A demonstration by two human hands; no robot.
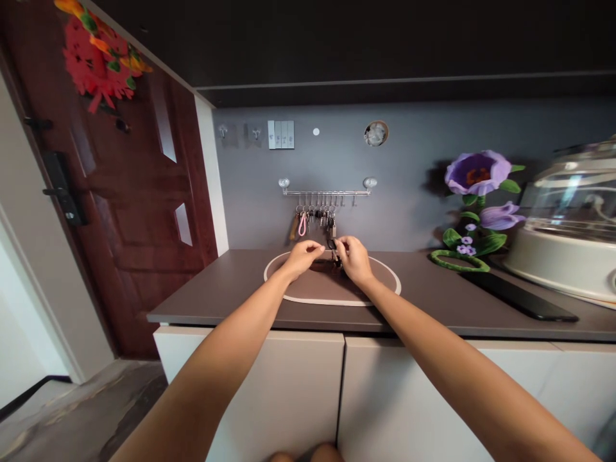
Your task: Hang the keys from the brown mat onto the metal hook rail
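Grip, right hand [353,260]: fingers clamped on a small dark bunch [335,258], held over the oval mat [308,300]. Left hand [303,258] just beside it, thumb and fingertips close together; can't tell if they hold anything. Head view: mat lies between front and back edges of the brown desk [206,289], nearer its left end. Hook rail [327,192] with hanging keys on grey wall past the back edge. Phone [520,295] and purple flower [478,174] toward the right end. Dark red door [139,192] beyond left edge.
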